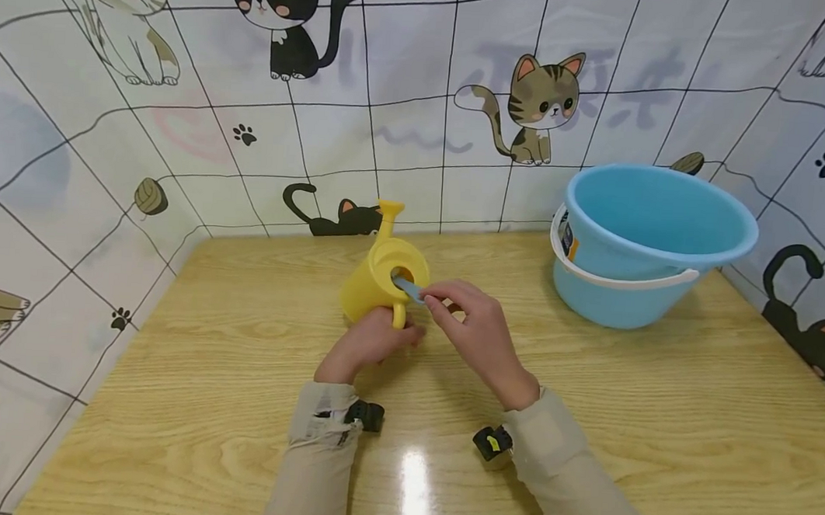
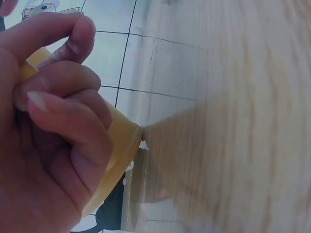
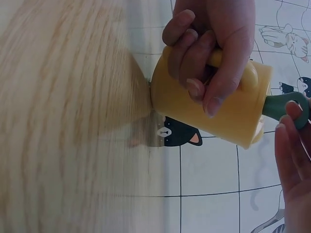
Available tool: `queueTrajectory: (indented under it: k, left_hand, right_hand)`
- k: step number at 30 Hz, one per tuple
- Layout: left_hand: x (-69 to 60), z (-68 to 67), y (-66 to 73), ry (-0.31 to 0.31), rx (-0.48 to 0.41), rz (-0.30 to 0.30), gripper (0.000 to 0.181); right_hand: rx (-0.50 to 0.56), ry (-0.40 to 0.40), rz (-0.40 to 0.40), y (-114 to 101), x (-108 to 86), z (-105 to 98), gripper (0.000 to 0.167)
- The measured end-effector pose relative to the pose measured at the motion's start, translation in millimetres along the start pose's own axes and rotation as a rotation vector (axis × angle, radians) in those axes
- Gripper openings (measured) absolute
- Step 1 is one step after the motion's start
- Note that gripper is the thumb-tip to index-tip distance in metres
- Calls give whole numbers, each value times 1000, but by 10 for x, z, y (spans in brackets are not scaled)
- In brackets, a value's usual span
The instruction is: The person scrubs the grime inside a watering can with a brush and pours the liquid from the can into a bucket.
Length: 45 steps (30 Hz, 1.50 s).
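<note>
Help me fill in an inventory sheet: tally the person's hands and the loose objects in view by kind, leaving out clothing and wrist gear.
Hands: 2, left hand and right hand
Yellow watering can: 1
Small handled tool, its far end hidden inside the can: 1
Light-blue bucket: 1
Total: 5

my left hand (image 1: 373,337), right hand (image 1: 475,327): two. within left fingers: one yellow watering can (image 1: 366,288). between right fingers: one slim tool (image 1: 408,288). behind fingers: two black wrist devices (image 1: 371,417). right of fingers: blue buckets (image 1: 613,305), one or two, unclear.
</note>
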<state>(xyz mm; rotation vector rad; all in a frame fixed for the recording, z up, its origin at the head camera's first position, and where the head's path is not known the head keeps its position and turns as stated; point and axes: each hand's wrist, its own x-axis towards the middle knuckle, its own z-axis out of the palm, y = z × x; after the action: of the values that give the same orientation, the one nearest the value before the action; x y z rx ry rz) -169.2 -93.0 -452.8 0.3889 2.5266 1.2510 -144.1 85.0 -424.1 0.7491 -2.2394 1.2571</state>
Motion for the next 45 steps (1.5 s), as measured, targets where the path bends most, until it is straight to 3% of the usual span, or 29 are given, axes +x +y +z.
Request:
queueTrajectory:
  k: [11, 17, 26, 29, 32, 37, 41, 45]
  left_hand:
    - [-3, -7, -6, -24, 6, 6, 28]
    - [-5, -12, -16, -22, 4, -1, 26]
    - [-48, -25, 14, -12, -24, -11, 27]
    - [-47, -24, 21, -10, -33, -8, 27]
    - [-39, -17, 18, -9, -38, -6, 26]
    - [-30, -9, 13, -8, -23, -5, 27]
    - [-24, -12, 26, -12, 3, -6, 27]
    - [-4, -5, 34, -16, 25, -1, 25]
  right_hand:
    - [-45, -24, -5, 25, 27, -25, 15]
    - [-84, 36, 3, 43, 41, -81, 14]
    - [-24, 86, 74, 100, 40, -115, 14]
    - [14, 89, 147, 128, 31, -117, 18]
    - [80, 54, 273, 148, 14, -113, 27]
    - [280, -28, 471, 177, -18, -78, 38]
    - [445, -45, 517, 172, -19, -28, 41]
    - [496, -50, 525, 151, -10, 2, 38]
